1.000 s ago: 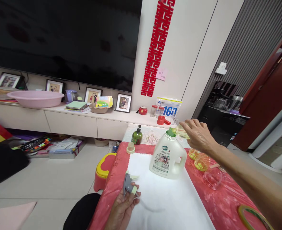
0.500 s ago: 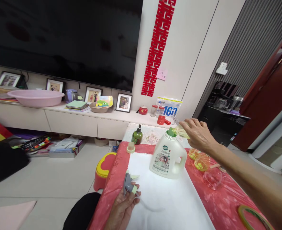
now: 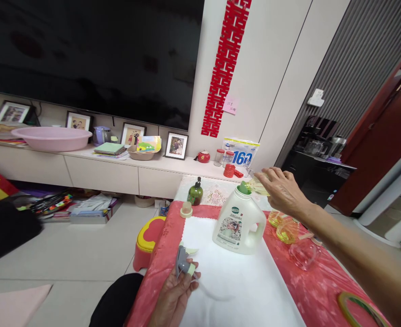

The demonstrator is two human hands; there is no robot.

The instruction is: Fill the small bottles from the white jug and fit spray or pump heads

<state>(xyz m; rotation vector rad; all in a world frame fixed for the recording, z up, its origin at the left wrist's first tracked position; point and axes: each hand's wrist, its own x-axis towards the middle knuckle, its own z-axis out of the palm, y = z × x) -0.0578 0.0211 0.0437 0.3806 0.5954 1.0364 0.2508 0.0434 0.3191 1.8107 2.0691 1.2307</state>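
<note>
My right hand (image 3: 282, 190) holds a small clear cup (image 3: 256, 185) with yellowish liquid, tipped against the green funnel-like opening on top of a white detergent jug (image 3: 238, 223). The jug stands on a white cloth (image 3: 227, 286) over a red table cover (image 3: 316, 290). My left hand (image 3: 175, 295) at the table's near edge grips a grey spray-trigger head (image 3: 183, 263) with a thin tube trailing over the cloth.
Beside the jug lie yellow-tinted cups (image 3: 284, 228) and a clear cup (image 3: 304, 254). A dark green pump bottle (image 3: 195, 192) and a beige cap (image 3: 186, 210) sit at the far end. A tape roll (image 3: 357, 305) lies near right. A red-yellow stool (image 3: 146, 241) stands left.
My right hand with the cup has barely shifted, staying tipped at the jug's opening. The left hand keeps still with the spray head.
</note>
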